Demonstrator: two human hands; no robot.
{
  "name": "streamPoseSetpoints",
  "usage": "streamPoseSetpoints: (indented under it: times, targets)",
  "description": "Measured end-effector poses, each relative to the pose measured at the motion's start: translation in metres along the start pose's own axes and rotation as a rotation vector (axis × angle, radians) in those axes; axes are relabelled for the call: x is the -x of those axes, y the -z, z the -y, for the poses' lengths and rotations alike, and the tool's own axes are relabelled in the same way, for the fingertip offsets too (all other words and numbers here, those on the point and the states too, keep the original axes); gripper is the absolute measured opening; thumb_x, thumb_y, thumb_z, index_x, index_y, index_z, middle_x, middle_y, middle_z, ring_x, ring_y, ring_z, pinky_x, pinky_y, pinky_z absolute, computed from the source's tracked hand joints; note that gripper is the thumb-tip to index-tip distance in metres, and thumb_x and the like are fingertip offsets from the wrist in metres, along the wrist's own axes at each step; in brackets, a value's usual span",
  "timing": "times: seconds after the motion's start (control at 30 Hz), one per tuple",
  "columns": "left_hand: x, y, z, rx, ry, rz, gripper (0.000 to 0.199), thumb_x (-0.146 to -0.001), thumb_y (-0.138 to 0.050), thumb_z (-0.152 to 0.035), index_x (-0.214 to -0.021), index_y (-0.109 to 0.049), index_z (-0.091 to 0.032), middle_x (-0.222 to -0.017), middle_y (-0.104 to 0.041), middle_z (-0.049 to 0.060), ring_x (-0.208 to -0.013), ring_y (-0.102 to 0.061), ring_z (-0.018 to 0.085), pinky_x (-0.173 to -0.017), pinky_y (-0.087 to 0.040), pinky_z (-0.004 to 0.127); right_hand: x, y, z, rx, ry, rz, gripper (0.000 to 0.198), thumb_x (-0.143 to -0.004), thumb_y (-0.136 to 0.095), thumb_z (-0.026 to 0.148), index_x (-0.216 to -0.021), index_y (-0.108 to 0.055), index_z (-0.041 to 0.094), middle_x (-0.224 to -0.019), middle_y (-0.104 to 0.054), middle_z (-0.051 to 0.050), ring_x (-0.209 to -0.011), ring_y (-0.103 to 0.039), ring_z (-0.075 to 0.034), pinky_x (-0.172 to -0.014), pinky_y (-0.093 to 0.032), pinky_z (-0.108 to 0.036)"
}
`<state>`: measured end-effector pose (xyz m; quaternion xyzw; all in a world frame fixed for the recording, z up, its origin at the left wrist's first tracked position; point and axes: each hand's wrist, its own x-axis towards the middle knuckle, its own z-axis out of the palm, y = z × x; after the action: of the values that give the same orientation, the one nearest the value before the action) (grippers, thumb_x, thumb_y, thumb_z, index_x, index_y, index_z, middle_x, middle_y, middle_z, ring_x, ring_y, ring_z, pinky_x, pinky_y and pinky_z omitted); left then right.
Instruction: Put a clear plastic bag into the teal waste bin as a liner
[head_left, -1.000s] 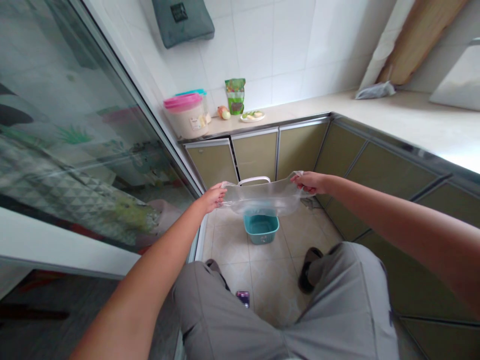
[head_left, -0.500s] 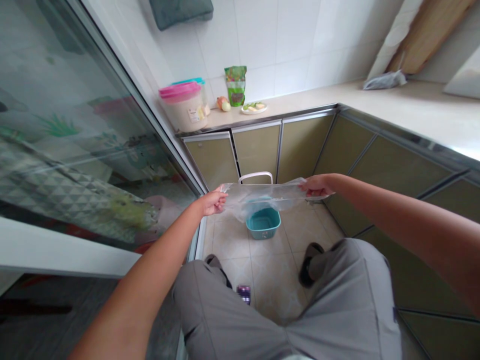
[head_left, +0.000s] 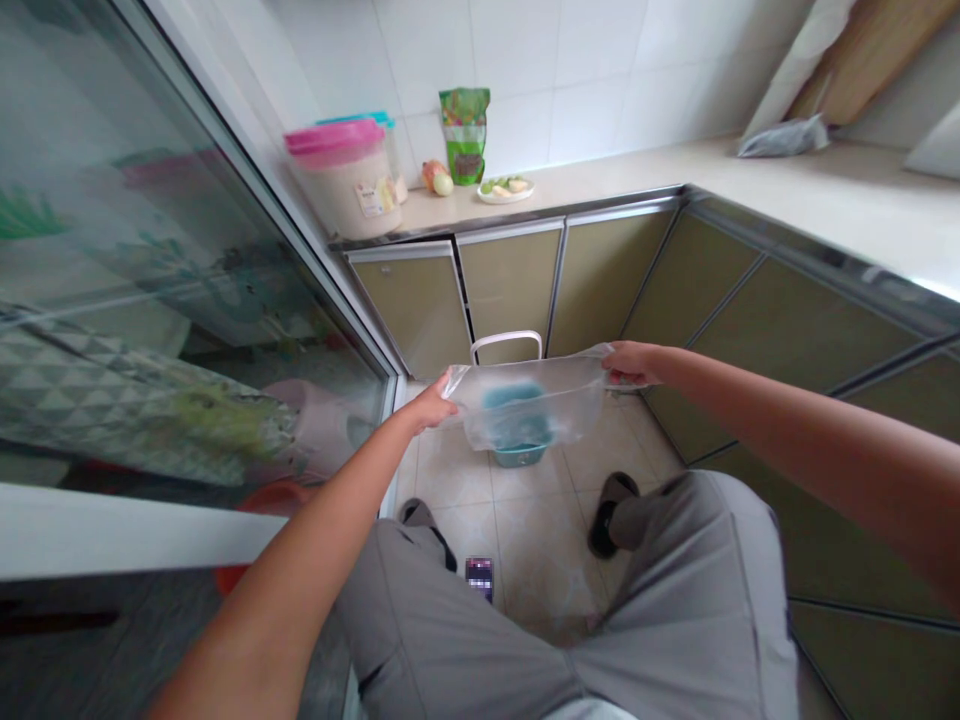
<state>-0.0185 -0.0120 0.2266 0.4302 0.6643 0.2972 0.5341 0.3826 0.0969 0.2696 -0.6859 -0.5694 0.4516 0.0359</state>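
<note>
A clear plastic bag (head_left: 577, 395) is stretched wide between my two hands. My left hand (head_left: 433, 405) is closed on its left edge, and my right hand (head_left: 631, 363) pinches the opposite edge. Behind and below the bag, a teal basin (head_left: 521, 457) stands on the floor tiles, largely seen through the film. A pale handle (head_left: 506, 336) arches up behind the bag; what it belongs to is hidden.
On the counter (head_left: 592, 178) are a pink-lidded container (head_left: 345, 180), a green pouch (head_left: 465, 135), onions (head_left: 437, 178) and a plate of cut food (head_left: 505, 190). A phone (head_left: 480, 578) lies between my feet. A glass door (head_left: 225, 250) borders the left.
The bag has spread from a narrow, bunched strip to a broader sheet that hangs lower and covers more of the basin. Both hands keep their hold, and the view has shifted slightly.
</note>
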Motion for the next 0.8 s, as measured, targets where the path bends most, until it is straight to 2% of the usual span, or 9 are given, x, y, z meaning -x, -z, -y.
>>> streamPoseSetpoints:
  times: [0.1, 0.2, 0.33, 0.43, 0.57, 0.63, 0.7, 0.73, 0.8]
  targets:
    - [-0.007, -0.001, 0.004, 0.001, -0.004, -0.032, 0.112, -0.067, -0.078, -0.001, -0.165, -0.031, -0.027, -0.075, -0.064, -0.005, -0.049, -0.036, 0.005, -0.046, -0.019, 0.017, 0.006, -0.002, -0.001, -0.036, 0.020, 0.020, 0.023, -0.093, -0.065, 0.023, -0.116, -0.061, 0.021, -0.060, -0.054, 0.003, -0.042, -0.034, -0.006, -0.043, -0.021, -0.020]
    - [-0.014, -0.001, 0.004, 0.009, -0.052, -0.104, 0.101, -0.070, -0.079, -0.005, -0.161, -0.041, -0.025, -0.107, -0.073, 0.007, -0.061, -0.049, 0.008, -0.052, -0.030, 0.016, 0.009, -0.006, -0.002, -0.045, 0.037, 0.020, 0.024, -0.097, -0.061, 0.025, -0.120, -0.058, 0.019, -0.063, -0.056, 0.003, -0.041, -0.031, -0.004, -0.044, -0.019, -0.021]
    - [-0.022, 0.000, 0.005, -0.021, -0.239, -0.226, 0.089, -0.067, -0.081, -0.003, -0.150, -0.056, -0.022, -0.140, -0.064, 0.014, -0.106, -0.064, 0.020, -0.075, -0.046, 0.019, 0.007, -0.013, -0.004, -0.041, 0.105, -0.029, 0.030, -0.095, -0.063, 0.027, -0.123, -0.054, 0.023, -0.068, -0.059, 0.004, -0.040, -0.029, -0.004, -0.042, -0.019, -0.020]
    - [-0.026, -0.001, 0.012, -0.050, -0.267, -0.242, 0.089, -0.061, -0.083, -0.001, -0.146, -0.060, -0.020, -0.138, -0.066, 0.013, -0.123, -0.061, 0.025, -0.088, -0.048, 0.022, 0.002, -0.018, -0.008, 0.009, 0.101, -0.037, 0.029, -0.094, -0.062, 0.026, -0.122, -0.054, 0.022, -0.070, -0.059, 0.003, -0.042, -0.033, -0.006, -0.042, -0.024, -0.020]
    - [-0.026, -0.011, 0.025, 0.019, -0.211, -0.139, 0.097, -0.057, -0.086, -0.002, -0.148, -0.057, -0.019, -0.125, -0.072, 0.011, -0.114, -0.065, 0.026, -0.089, -0.050, 0.025, 0.005, -0.021, -0.011, 0.209, 0.088, -0.232, 0.040, -0.089, -0.069, 0.029, -0.125, -0.055, 0.018, -0.081, -0.062, -0.005, -0.060, -0.052, -0.014, -0.052, -0.041, -0.025]
    - [-0.024, -0.018, 0.030, 0.075, -0.192, -0.043, 0.104, -0.057, -0.088, -0.005, -0.153, -0.051, -0.019, -0.125, -0.071, 0.011, -0.109, -0.066, 0.023, -0.090, -0.050, 0.026, 0.018, -0.025, -0.006, 0.338, 0.228, -0.417, 0.048, -0.085, -0.075, 0.032, -0.127, -0.057, 0.019, -0.099, -0.065, -0.011, -0.085, -0.060, -0.023, -0.066, -0.049, -0.029]
    - [-0.022, -0.026, 0.032, 0.125, -0.178, 0.051, 0.110, -0.059, -0.088, -0.007, -0.159, -0.043, -0.019, -0.129, -0.069, 0.011, -0.105, -0.066, 0.021, -0.092, -0.050, 0.027, 0.036, -0.033, 0.007, 0.444, 0.429, -0.553, 0.043, -0.086, -0.074, 0.034, -0.124, -0.061, 0.021, -0.117, -0.063, -0.016, -0.109, -0.056, -0.031, -0.081, -0.051, -0.035]
    - [-0.020, -0.029, 0.033, 0.149, -0.172, 0.092, 0.112, -0.060, -0.088, -0.008, -0.161, -0.040, -0.018, -0.130, -0.068, 0.012, -0.103, -0.066, 0.019, -0.092, -0.049, 0.027, 0.045, -0.040, 0.015, 0.486, 0.526, -0.562, 0.037, -0.087, -0.072, 0.034, -0.121, -0.064, 0.021, -0.121, -0.062, -0.017, -0.116, -0.053, -0.034, -0.087, -0.050, -0.038]
    - [-0.018, -0.034, 0.034, 0.202, -0.170, 0.156, 0.113, -0.064, -0.088, -0.011, -0.163, -0.035, -0.019, -0.130, -0.068, 0.012, -0.101, -0.065, 0.018, -0.092, -0.049, 0.027, 0.054, -0.059, 0.036, 0.551, 0.686, -0.421, 0.027, -0.091, -0.068, 0.034, -0.115, -0.068, 0.021, -0.121, -0.065, -0.016, -0.119, -0.053, -0.035, -0.094, -0.047, -0.039]
